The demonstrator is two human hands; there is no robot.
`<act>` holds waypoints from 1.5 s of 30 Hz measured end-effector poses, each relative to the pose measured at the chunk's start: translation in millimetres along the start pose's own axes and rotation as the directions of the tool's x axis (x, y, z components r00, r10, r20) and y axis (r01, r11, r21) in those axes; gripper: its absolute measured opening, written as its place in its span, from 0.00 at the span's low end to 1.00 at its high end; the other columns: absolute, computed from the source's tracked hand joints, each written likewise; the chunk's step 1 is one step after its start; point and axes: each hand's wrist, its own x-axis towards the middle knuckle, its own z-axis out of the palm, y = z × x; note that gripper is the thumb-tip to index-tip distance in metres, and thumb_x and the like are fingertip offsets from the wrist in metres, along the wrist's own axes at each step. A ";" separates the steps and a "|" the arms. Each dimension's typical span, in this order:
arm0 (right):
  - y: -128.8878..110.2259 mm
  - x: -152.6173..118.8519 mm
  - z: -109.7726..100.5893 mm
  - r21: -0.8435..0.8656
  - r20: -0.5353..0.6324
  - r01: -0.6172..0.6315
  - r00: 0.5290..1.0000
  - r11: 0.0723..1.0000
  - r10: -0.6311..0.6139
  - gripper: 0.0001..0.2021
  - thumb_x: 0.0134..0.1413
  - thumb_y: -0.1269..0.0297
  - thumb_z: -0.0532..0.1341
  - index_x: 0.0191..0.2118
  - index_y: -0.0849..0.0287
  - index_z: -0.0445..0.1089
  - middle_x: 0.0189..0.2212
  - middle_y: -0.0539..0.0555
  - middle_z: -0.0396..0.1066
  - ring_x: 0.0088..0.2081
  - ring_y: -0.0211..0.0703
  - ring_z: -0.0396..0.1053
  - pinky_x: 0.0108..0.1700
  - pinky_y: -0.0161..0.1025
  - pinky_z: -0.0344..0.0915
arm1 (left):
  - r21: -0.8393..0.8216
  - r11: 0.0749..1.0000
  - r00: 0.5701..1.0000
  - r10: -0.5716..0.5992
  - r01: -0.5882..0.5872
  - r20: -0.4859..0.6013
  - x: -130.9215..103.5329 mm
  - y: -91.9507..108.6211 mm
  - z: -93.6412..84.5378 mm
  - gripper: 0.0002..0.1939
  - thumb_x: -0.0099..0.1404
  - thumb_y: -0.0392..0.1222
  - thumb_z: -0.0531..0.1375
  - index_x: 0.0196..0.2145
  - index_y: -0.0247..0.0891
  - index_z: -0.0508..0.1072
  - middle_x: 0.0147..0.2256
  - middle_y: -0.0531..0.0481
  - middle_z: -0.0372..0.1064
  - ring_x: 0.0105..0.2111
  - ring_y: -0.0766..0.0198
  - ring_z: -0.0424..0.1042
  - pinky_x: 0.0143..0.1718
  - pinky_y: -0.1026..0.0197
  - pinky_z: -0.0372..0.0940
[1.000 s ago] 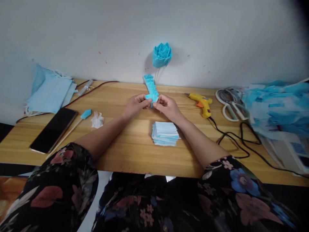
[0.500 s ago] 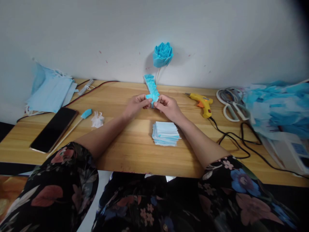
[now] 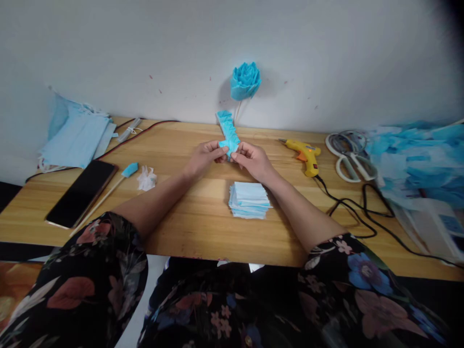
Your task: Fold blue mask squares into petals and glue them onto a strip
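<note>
Between both hands is a small blue fabric piece (image 3: 228,145), pinched at its lower edge. My left hand (image 3: 203,158) has thumb and fingers closed on its left side, and my right hand (image 3: 253,160) pinches its right side. Just behind lies a row of folded blue pieces (image 3: 227,124), partly hidden by the held piece. A blue fabric flower (image 3: 245,81) on a thin stick stands against the wall. Nearer the table's front edge is a stack of cut blue-white pieces (image 3: 249,200), left of my right forearm.
On the left are face masks (image 3: 76,137), a black phone (image 3: 81,194), a stick with a blue tip (image 3: 129,169) and white scraps (image 3: 147,179). To the right are a yellow glue gun (image 3: 304,155) with its cord, white-handled scissors (image 3: 353,166) and a blue fabric heap (image 3: 420,159).
</note>
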 end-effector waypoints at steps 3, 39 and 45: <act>0.7 -0.1 -0.4 -0.007 0.002 0.000 1.000 1.000 0.000 0.21 0.53 0.42 0.68 0.29 0.55 0.65 0.27 0.47 0.70 0.27 0.36 0.59 0.31 0.37 0.55 | -0.006 1.000 1.000 0.007 -0.007 0.006 -0.1 -0.6 -0.2 0.22 0.57 0.59 0.71 0.25 0.38 0.72 0.23 0.54 0.68 0.24 0.68 0.64 0.31 0.62 0.60; -3.6 -0.9 -6.4 0.033 -0.029 -0.047 0.998 0.998 0.048 0.27 0.50 0.34 0.68 0.28 0.58 0.73 0.25 0.49 0.73 0.24 0.33 0.59 0.28 0.34 0.57 | -0.063 0.998 0.995 -0.007 0.001 -0.101 1.7 1.1 -0.7 0.26 0.57 0.63 0.71 0.24 0.37 0.71 0.22 0.54 0.67 0.25 0.70 0.63 0.31 0.64 0.59; -3.4 -0.7 -6.0 0.090 -0.088 -0.038 0.995 0.995 0.046 0.31 0.50 0.29 0.65 0.32 0.57 0.75 0.24 0.48 0.69 0.25 0.35 0.63 0.28 0.35 0.59 | 0.002 1.000 1.000 -0.009 0.009 -0.002 -3.1 6.6 2.2 0.29 0.52 0.66 0.74 0.24 0.36 0.72 0.23 0.55 0.66 0.24 0.70 0.61 0.30 0.64 0.57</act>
